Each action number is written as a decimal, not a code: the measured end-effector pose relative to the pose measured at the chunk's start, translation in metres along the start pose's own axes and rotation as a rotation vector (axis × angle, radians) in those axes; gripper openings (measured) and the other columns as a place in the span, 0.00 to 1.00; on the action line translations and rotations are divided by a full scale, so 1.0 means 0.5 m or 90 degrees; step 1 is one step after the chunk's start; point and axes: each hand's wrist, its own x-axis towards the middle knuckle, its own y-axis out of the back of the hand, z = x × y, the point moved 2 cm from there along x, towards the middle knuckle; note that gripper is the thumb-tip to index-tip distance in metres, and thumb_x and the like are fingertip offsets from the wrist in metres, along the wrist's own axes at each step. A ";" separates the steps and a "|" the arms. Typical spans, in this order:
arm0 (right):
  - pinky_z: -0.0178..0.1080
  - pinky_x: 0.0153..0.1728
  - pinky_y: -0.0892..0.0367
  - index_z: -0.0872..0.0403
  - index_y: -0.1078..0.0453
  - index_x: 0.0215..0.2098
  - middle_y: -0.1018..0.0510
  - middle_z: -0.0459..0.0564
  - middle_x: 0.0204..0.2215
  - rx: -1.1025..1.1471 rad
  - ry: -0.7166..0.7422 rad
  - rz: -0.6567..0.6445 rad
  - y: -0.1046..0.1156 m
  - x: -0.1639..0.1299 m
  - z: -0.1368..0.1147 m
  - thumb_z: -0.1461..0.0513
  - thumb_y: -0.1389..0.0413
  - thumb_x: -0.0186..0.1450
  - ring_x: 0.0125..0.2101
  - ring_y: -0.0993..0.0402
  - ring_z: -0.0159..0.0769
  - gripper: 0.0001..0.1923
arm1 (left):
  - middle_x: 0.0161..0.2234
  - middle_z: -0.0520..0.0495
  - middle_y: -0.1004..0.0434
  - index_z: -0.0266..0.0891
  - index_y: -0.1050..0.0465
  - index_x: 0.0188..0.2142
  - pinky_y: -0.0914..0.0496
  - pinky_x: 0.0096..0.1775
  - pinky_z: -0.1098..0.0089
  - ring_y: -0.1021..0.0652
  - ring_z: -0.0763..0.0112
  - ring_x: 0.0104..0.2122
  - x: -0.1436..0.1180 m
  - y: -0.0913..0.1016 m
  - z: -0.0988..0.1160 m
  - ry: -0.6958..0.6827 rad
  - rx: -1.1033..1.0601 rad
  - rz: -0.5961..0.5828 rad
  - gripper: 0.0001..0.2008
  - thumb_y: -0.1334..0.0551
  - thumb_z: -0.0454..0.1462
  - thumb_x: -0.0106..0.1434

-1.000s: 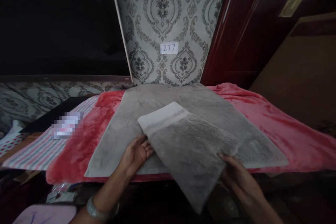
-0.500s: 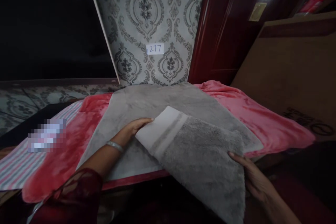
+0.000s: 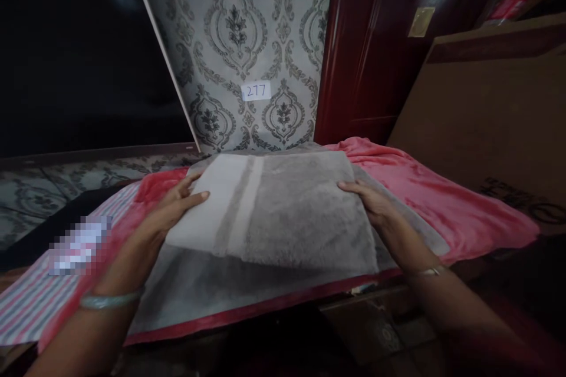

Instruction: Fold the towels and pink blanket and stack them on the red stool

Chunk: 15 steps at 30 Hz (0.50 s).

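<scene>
We hold a folded grey towel (image 3: 283,212) flat in front of us, with one hand at each end. It has a pale band with two stripes near its left end. Our left hand (image 3: 177,209) grips that pale end, thumb on top and fingers tucked under. Our right hand (image 3: 374,206) grips the right edge the same way, fingers curled round the cloth. Both hands are closed on the towel, and it looks lifted a little, because a dark shadow sits under its near edge.

Under the towel lies a bigger grey mat (image 3: 212,291), spread out flat. The towel hangs over the middle of it. Under the mat is a fluffy pink blanket (image 3: 446,206) that covers the table and hangs off the right side. A striped cloth (image 3: 26,306) sticks out at the left. On the patterned wall behind is a small white label (image 3: 256,91) with 277 on it. A dark red door (image 3: 375,53) stands to the right, and a big brown box (image 3: 495,123) is beside it.

We think the fold is made and the towel is now being carried level. To set it down neatly, both hands need to stay even, lower it square on the mat, and then let go without pulling the layers apart
</scene>
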 end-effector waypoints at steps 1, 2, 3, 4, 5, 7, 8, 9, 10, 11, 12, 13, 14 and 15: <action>0.38 0.37 0.24 0.56 0.29 0.53 0.17 0.54 0.39 -0.001 -0.001 -0.002 -0.014 0.038 0.013 0.61 0.36 0.57 0.35 0.20 0.40 0.26 | 0.48 0.43 0.19 0.46 0.36 0.64 0.22 0.37 0.63 0.18 0.60 0.38 -0.005 0.014 -0.014 0.016 0.009 0.038 0.44 0.25 0.43 0.48; 0.37 0.36 0.25 0.56 0.30 0.56 0.17 0.53 0.38 -0.008 -0.011 0.007 -0.027 0.072 0.033 0.61 0.36 0.59 0.33 0.20 0.39 0.26 | 0.46 0.42 0.18 0.45 0.36 0.64 0.22 0.37 0.63 0.18 0.59 0.37 -0.008 0.024 -0.039 0.040 0.015 0.072 0.44 0.26 0.42 0.48; 0.37 0.33 0.26 0.56 0.32 0.58 0.17 0.52 0.36 -0.024 -0.034 0.023 -0.038 0.101 0.059 0.61 0.37 0.60 0.30 0.21 0.37 0.28 | 0.44 0.42 0.18 0.43 0.35 0.63 0.22 0.37 0.62 0.18 0.58 0.37 -0.009 0.030 -0.073 0.068 0.019 0.103 0.43 0.26 0.41 0.47; 0.35 0.28 0.27 0.56 0.35 0.62 0.18 0.50 0.34 -0.048 -0.064 0.035 -0.046 0.123 0.088 0.60 0.37 0.61 0.26 0.23 0.35 0.31 | 0.43 0.41 0.18 0.40 0.34 0.62 0.22 0.38 0.61 0.18 0.56 0.38 -0.009 0.034 -0.111 0.095 0.018 0.126 0.42 0.26 0.40 0.46; 0.34 0.24 0.30 0.56 0.39 0.65 0.19 0.49 0.31 -0.067 -0.091 0.048 -0.051 0.138 0.117 0.60 0.37 0.62 0.23 0.26 0.33 0.34 | 0.43 0.40 0.18 0.38 0.32 0.59 0.22 0.40 0.61 0.18 0.55 0.40 -0.008 0.035 -0.151 0.113 0.011 0.134 0.40 0.26 0.39 0.45; 0.32 0.20 0.36 0.56 0.45 0.69 0.20 0.46 0.29 -0.093 -0.124 0.060 -0.052 0.152 0.166 0.60 0.37 0.62 0.19 0.31 0.30 0.39 | 0.45 0.39 0.18 0.35 0.29 0.56 0.22 0.42 0.61 0.18 0.54 0.42 -0.006 0.034 -0.218 0.130 -0.008 0.113 0.37 0.27 0.39 0.45; 0.31 0.20 0.38 0.56 0.47 0.70 0.21 0.46 0.29 -0.097 -0.123 0.061 -0.050 0.153 0.182 0.60 0.37 0.62 0.19 0.31 0.29 0.41 | 0.46 0.38 0.18 0.35 0.29 0.55 0.22 0.43 0.61 0.18 0.54 0.44 -0.005 0.034 -0.241 0.131 -0.014 0.106 0.36 0.28 0.39 0.46; 0.31 0.21 0.37 0.56 0.48 0.70 0.21 0.46 0.30 -0.100 -0.114 0.057 -0.046 0.152 0.194 0.59 0.37 0.62 0.21 0.30 0.29 0.42 | 0.48 0.38 0.19 0.35 0.29 0.55 0.23 0.44 0.61 0.19 0.54 0.45 -0.005 0.035 -0.257 0.129 -0.016 0.107 0.35 0.28 0.39 0.46; 0.31 0.22 0.36 0.56 0.48 0.70 0.21 0.47 0.32 -0.106 -0.099 0.052 -0.042 0.151 0.201 0.58 0.36 0.62 0.23 0.29 0.30 0.43 | 0.50 0.38 0.20 0.35 0.30 0.56 0.23 0.45 0.61 0.19 0.54 0.47 -0.004 0.037 -0.265 0.127 -0.015 0.112 0.36 0.28 0.39 0.47; 0.32 0.25 0.34 0.57 0.48 0.70 0.21 0.48 0.34 -0.114 -0.080 0.044 -0.039 0.150 0.205 0.58 0.35 0.61 0.26 0.27 0.31 0.45 | 0.52 0.37 0.21 0.35 0.30 0.56 0.23 0.46 0.61 0.20 0.54 0.48 -0.004 0.040 -0.267 0.123 -0.013 0.119 0.36 0.28 0.39 0.47; 0.33 0.28 0.33 0.58 0.48 0.70 0.21 0.49 0.35 -0.126 -0.056 0.038 -0.035 0.151 0.208 0.58 0.35 0.59 0.29 0.26 0.33 0.46 | 0.53 0.37 0.21 0.35 0.30 0.56 0.23 0.47 0.62 0.20 0.54 0.49 -0.004 0.042 -0.266 0.121 -0.013 0.123 0.35 0.28 0.39 0.47; 0.34 0.31 0.32 0.59 0.47 0.70 0.22 0.48 0.35 -0.143 -0.031 0.032 -0.033 0.153 0.212 0.59 0.35 0.58 0.31 0.26 0.34 0.46 | 0.54 0.37 0.22 0.35 0.29 0.56 0.23 0.48 0.61 0.20 0.53 0.50 -0.004 0.043 -0.263 0.121 -0.012 0.118 0.35 0.28 0.39 0.47; 0.35 0.33 0.32 0.59 0.45 0.69 0.23 0.47 0.33 -0.163 -0.005 0.027 -0.032 0.157 0.215 0.60 0.35 0.57 0.31 0.27 0.34 0.45 | 0.54 0.37 0.22 0.35 0.29 0.55 0.23 0.48 0.61 0.20 0.53 0.50 -0.004 0.044 -0.258 0.122 -0.010 0.111 0.35 0.28 0.40 0.48; 0.35 0.33 0.33 0.58 0.42 0.68 0.24 0.44 0.30 -0.186 0.019 0.023 -0.031 0.161 0.220 0.60 0.35 0.56 0.30 0.28 0.34 0.44 | 0.54 0.36 0.22 0.35 0.29 0.55 0.23 0.48 0.60 0.20 0.52 0.50 -0.005 0.043 -0.255 0.122 -0.004 0.111 0.34 0.28 0.40 0.48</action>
